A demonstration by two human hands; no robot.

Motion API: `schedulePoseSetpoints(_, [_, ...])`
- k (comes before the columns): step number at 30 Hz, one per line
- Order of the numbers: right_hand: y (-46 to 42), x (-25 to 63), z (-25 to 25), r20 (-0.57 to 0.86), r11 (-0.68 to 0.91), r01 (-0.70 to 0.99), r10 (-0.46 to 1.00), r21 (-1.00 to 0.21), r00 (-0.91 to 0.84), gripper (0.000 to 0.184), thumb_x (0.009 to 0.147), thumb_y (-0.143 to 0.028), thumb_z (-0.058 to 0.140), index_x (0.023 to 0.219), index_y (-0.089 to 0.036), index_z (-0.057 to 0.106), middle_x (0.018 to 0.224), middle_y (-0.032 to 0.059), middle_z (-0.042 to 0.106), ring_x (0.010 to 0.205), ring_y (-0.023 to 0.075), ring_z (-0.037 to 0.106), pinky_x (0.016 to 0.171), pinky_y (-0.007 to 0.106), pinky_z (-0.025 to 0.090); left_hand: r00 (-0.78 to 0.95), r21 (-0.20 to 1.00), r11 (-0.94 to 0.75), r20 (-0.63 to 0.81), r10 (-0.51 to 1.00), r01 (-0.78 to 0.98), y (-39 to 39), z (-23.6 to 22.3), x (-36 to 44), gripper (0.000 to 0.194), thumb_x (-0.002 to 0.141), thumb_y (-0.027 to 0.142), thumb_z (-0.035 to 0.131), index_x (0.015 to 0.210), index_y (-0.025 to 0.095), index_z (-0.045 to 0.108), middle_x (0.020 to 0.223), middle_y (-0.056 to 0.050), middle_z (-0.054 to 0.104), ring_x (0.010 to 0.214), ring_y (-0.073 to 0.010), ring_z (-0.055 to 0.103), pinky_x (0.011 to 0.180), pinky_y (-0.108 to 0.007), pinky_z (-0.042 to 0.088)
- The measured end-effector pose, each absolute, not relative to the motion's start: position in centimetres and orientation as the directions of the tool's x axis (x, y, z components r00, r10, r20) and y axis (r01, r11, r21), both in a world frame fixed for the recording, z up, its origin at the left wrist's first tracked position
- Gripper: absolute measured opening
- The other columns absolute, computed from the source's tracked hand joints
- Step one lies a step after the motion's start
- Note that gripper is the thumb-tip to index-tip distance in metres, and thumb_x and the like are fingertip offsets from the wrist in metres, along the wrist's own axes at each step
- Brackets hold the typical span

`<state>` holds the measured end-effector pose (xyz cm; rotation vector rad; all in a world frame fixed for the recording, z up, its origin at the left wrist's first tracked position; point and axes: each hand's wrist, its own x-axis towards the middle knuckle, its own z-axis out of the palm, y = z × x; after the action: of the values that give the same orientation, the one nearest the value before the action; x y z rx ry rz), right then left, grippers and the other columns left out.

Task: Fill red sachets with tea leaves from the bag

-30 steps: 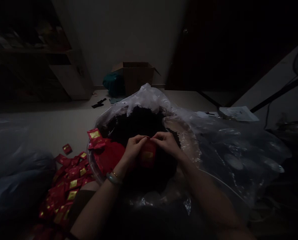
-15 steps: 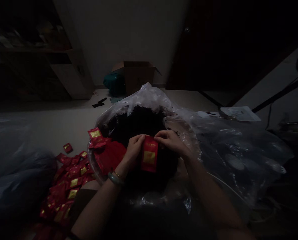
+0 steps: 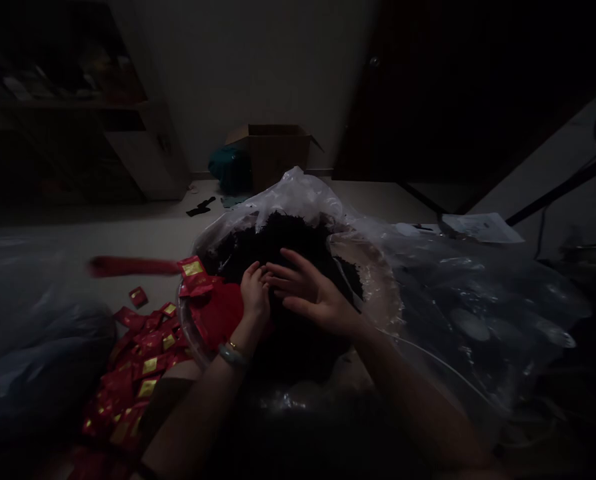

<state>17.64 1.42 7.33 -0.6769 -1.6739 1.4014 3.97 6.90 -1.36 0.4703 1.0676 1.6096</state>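
Note:
My right hand (image 3: pixel 311 293) is open, fingers stretched toward the left, over a heap of dark, dry shreds that look like tea leaves (image 3: pixel 288 230). Close beside its fingertips is my left hand (image 3: pixel 255 290), its fingers curled in, with nothing visible in them. A bangle is on the left wrist. The heap lies in a round tub (image 3: pixel 395 293) lined with clear plastic. Red empty-looking packets (image 3: pixel 215 313) lie at the tub's left side, with a red and gold packet (image 3: pixel 193 268) on top. A blurred red packet (image 3: pixel 133 267) is in the air left of the tub.
Several red and gold packets (image 3: pixel 151 363) are piled on the floor at the left, near a bulky plastic bag (image 3: pixel 43 360). Clear plastic sheeting (image 3: pixel 478 300) spreads on the right. An open cardboard box (image 3: pixel 278 157) and a teal bag (image 3: pixel 229 168) stand by the wall.
Both hands held a red packet over the heap; they have let it go, and a red packet is now streaking off to the left. My right hand has opened and moved left.

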Motion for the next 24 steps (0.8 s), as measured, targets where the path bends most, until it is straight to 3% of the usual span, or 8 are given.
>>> schedulePoseSetpoints(3, [2.6, 18.6, 5.2, 0.055, 0.246, 0.220, 0.775, -0.944, -0.629, 0.055, 0.081, -0.030, 0.065, 0.131, -0.022, 0.044, 0.123, 0.0117, 0.063, 0.113, 0.0229, 0.061, 0.095, 0.041, 0.050, -0.397, 0.790, -0.034, -0.269, 0.878, -0.612, 6.9, -0.5, 3.7, 0.025, 0.071, 0.013, 0.058, 0.095, 0.019, 0.056, 0.089, -0.003, 0.059, 0.070, -0.0105, 0.061, 0.066, -0.023, 0.047])
schedulePoseSetpoints(6, [3.0, 18.2, 2.4, -0.107, 0.451, 0.603, 0.737, -0.658, -0.667, 0.062, 0.067, -0.022, 0.078, 0.123, -0.015, 0.052, 0.113, 0.0140, 0.067, 0.103, 0.0293, 0.064, 0.088, 0.045, 0.052, -0.443, 0.801, -0.083, -0.239, 0.864, -0.593, 7.1, 0.3, 3.3, 0.024, 0.071, 0.010, 0.054, 0.094, 0.018, 0.057, 0.091, -0.003, 0.058, 0.070, -0.0097, 0.060, 0.068, -0.024, 0.048])
schedulePoseSetpoints(9, [2.9, 16.4, 0.1, -0.033, 0.645, 0.620, 0.681, -0.447, -0.731, 0.047, 0.072, -0.022, 0.076, 0.115, -0.015, 0.057, 0.112, 0.0128, 0.066, 0.100, 0.0271, 0.063, 0.080, 0.038, 0.053, -0.447, 0.804, -0.073, -0.250, 0.859, -0.590, 7.3, 0.6, 3.0, 0.025, 0.070, 0.009, 0.052, 0.093, 0.017, 0.057, 0.090, -0.003, 0.058, 0.069, -0.0098, 0.060, 0.069, -0.025, 0.049])
schedulePoseSetpoints(13, [3.3, 15.3, -1.7, 0.081, 0.754, 0.555, 0.615, -0.352, -0.784, 0.014, 0.091, -0.021, 0.054, 0.099, -0.016, 0.064, 0.096, 0.0078, 0.071, 0.089, 0.0195, 0.066, 0.078, 0.031, 0.052, -0.423, 0.821, -0.037, -0.254, 0.870, -0.570, 7.3, 0.6, 2.9, 0.025, 0.068, 0.010, 0.052, 0.091, 0.016, 0.059, 0.088, -0.003, 0.059, 0.069, -0.0096, 0.059, 0.068, -0.024, 0.048])
schedulePoseSetpoints(18, [3.3, 15.5, -2.5, 0.242, 0.832, 0.466, 0.540, -0.302, -0.806, 0.041, 0.079, -0.033, 0.070, 0.114, -0.012, 0.061, 0.117, 0.0142, 0.064, 0.102, 0.0240, 0.060, 0.085, 0.035, 0.051, -0.420, 0.876, 0.008, -0.240, 0.875, -0.482, 7.3, 0.2, 3.3, 0.028, 0.069, 0.013, 0.052, 0.095, 0.017, 0.059, 0.093, -0.004, 0.061, 0.071, -0.0092, 0.059, 0.066, -0.021, 0.047])
schedulePoseSetpoints(21, [3.2, 15.1, -3.3, 0.297, 0.846, 0.469, 0.529, -0.253, -0.795, 0.040, 0.082, -0.031, 0.068, 0.117, -0.015, 0.060, 0.121, 0.0131, 0.063, 0.103, 0.0239, 0.058, 0.085, 0.036, 0.051, -0.443, 0.974, 0.034, -0.132, 0.887, -0.222, 7.5, 0.7, 2.3, 0.032, 0.072, 0.015, 0.048, 0.101, 0.017, 0.060, 0.102, -0.008, 0.063, 0.084, -0.0141, 0.062, 0.074, -0.026, 0.049])
schedulePoseSetpoints(23, [3.2, 14.8, -3.9, 0.327, 0.851, 0.473, 0.525, -0.228, -0.786, 0.027, 0.088, -0.027, 0.060, 0.114, -0.019, 0.062, 0.116, 0.0089, 0.067, 0.095, 0.0209, 0.058, 0.079, 0.033, 0.052, -0.402, 0.976, 0.017, 0.073, 0.913, 0.216, 7.6, 1.7, 0.7, 0.031, 0.075, 0.017, 0.048, 0.102, 0.017, 0.063, 0.109, -0.011, 0.064, 0.100, -0.0206, 0.061, 0.083, -0.032, 0.048])
schedulePoseSetpoints(24, [3.3, 14.8, -4.2, 0.345, 0.854, 0.471, 0.520, -0.219, -0.781, 0.024, 0.091, -0.026, 0.056, 0.113, -0.020, 0.063, 0.113, 0.0074, 0.069, 0.091, 0.0196, 0.059, 0.077, 0.032, 0.052, -0.319, 0.870, 0.019, 0.160, 0.934, 0.493, 7.5, 2.3, -0.4, 0.029, 0.076, 0.020, 0.052, 0.102, 0.017, 0.065, 0.112, -0.013, 0.064, 0.107, -0.0251, 0.058, 0.087, -0.037, 0.046])
